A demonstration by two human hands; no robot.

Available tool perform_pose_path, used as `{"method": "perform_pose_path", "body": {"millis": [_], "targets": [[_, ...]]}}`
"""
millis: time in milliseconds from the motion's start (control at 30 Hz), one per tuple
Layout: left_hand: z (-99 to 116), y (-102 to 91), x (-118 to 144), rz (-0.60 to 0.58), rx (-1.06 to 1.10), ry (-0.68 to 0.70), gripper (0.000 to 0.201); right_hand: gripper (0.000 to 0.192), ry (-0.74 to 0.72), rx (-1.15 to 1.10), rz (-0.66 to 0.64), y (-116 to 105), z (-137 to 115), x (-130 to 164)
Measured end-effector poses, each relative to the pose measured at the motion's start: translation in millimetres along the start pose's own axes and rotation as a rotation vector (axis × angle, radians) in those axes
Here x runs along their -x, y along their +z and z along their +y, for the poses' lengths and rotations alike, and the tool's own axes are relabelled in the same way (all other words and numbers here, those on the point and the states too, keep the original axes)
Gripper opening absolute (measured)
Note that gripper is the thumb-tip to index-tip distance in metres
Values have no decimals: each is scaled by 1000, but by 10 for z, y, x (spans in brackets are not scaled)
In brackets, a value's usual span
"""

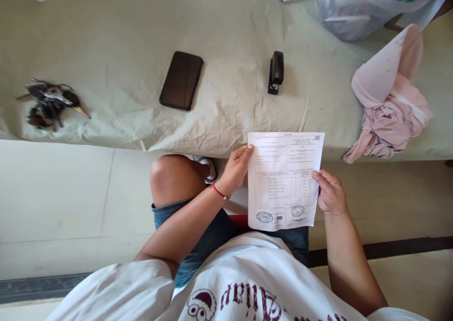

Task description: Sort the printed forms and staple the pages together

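Your left hand (235,169) and right hand (331,193) pinch the sheet's (283,179) side edges with closed fingers, holding it over your lap just off the bed (226,118) edge, stapler (276,72) and phone (181,80) well apart beyond.

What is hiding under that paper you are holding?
The printed sheet, pinched at its sides by the left hand and right hand, covers part of the denim shorts and the bed's edge. Anything else beneath it is hidden.
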State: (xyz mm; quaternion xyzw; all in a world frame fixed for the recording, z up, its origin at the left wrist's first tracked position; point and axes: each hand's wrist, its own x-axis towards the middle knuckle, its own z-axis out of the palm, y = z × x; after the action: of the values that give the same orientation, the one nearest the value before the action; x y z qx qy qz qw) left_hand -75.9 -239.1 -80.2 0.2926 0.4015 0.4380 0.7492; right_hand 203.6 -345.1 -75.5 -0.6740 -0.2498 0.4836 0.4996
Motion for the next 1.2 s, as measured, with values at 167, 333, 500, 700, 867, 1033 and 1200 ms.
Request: {"method": "perform_pose_path", "body": {"millis": [167, 333, 500, 700, 867, 1033, 1200], "targets": [[-20, 5, -6, 20, 112, -51, 51, 47, 85, -66, 70, 23, 49, -12], [-56, -21, -19, 76, 136, -83, 43, 48, 79, -51, 68, 66, 65, -8], [-113, -30, 7, 183, 135, -75, 46, 48, 26, -38, 48, 109, 68, 62], [-147, -14, 39, 125, 52, -21, 53, 49, -4, 10, 14, 109, 97, 95], [-121, 33, 47, 129, 1, 57, 57, 46, -19, 64, 19, 92, 152, 89], [-127, 23, 49, 198, -45, 84, 55, 51, 5, 62, 38, 139, 207, 126], [-109, 4, 77, 161, -136, 108, 54, 50, -33, 101, 59, 157, 207, 182]]}}
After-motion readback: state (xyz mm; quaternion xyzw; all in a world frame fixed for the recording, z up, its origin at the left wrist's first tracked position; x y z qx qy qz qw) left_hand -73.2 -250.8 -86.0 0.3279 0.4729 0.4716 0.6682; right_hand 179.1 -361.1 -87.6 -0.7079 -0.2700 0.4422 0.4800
